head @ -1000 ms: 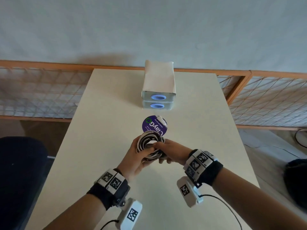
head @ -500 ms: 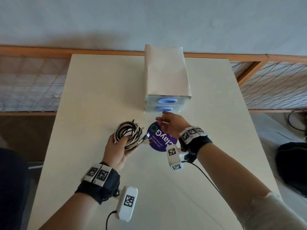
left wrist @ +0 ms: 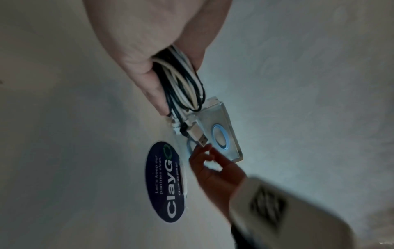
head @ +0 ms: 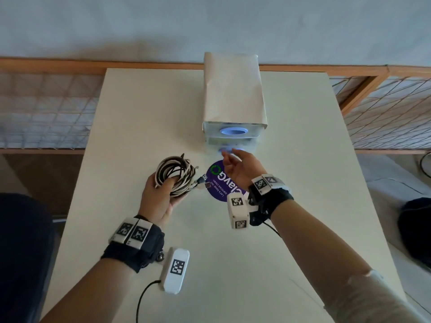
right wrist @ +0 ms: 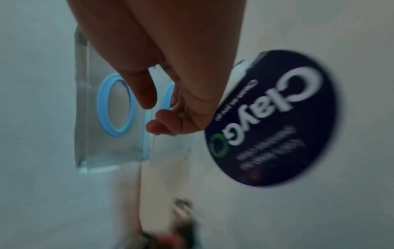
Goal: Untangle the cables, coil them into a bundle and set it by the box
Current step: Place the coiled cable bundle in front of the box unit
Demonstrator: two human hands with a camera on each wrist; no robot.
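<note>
The left hand (head: 161,197) grips the coil (head: 175,176) of black and white cables, fingers curled through its middle, held above the desk (head: 130,127) at about 9 o'clock from the sticker (head: 219,183). Loose plug ends (head: 202,181) stick out of the coil toward 3 o'clock. The box (head: 233,94) stands at 12 o'clock from the sticker, paper-wrapped, with two blue rings on its near face. The right hand (head: 240,171) holds nothing, fingers loosely curved, its fingertips (right wrist: 158,128) at the lower ring, perhaps touching it; blur hides the contact.
</note>
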